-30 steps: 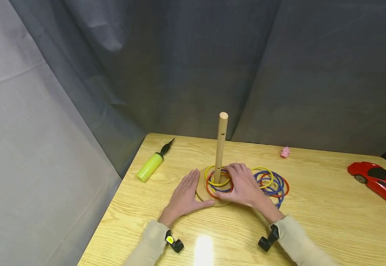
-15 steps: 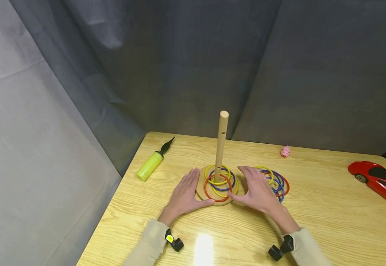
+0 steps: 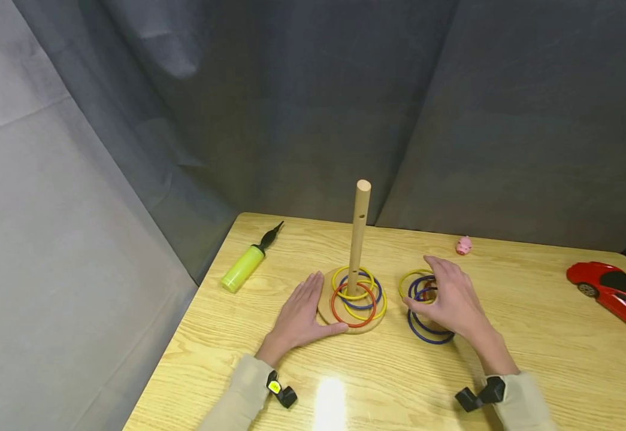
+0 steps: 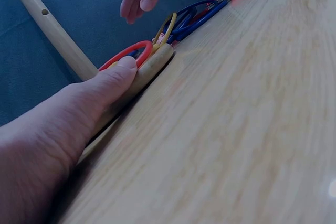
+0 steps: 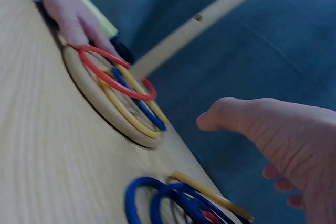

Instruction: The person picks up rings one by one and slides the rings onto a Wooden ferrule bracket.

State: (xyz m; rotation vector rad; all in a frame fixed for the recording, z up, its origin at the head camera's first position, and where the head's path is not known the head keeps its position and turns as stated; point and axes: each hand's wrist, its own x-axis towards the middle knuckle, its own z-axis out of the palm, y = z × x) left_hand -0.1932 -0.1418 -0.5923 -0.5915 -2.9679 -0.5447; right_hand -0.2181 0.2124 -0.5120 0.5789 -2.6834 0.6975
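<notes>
A round wooden base [image 3: 331, 308] carries an upright peg [image 3: 359, 227]. Yellow, blue and red rings lie about the peg's foot, the red ring [image 3: 354, 325] uppermost at the front. My left hand [image 3: 303, 320] rests against the base's left side, fingers straight; its thumb [image 4: 113, 80] lies along the front rim. To the right, my right hand [image 3: 455, 296] hovers over a loose pile of blue rings [image 3: 434, 341] and a yellow ring [image 3: 401, 286], thumb spread from the fingers. The right wrist view shows nothing between them. The hand hides part of the pile in the head view.
A yellow-green hand pump [image 3: 244, 269] lies at the back left of the wooden table [image 3: 377, 395]. A small pink pig [image 3: 463, 245] stands behind the loose rings. A red toy car [image 3: 617, 293] sits at the far right. Dark grey cloth [image 3: 313, 120] hangs behind the table.
My right hand has moved off the rings on the base and rightward over the loose pile. The pile's blue rings show lower and farther left. The left hand has stayed in place.
</notes>
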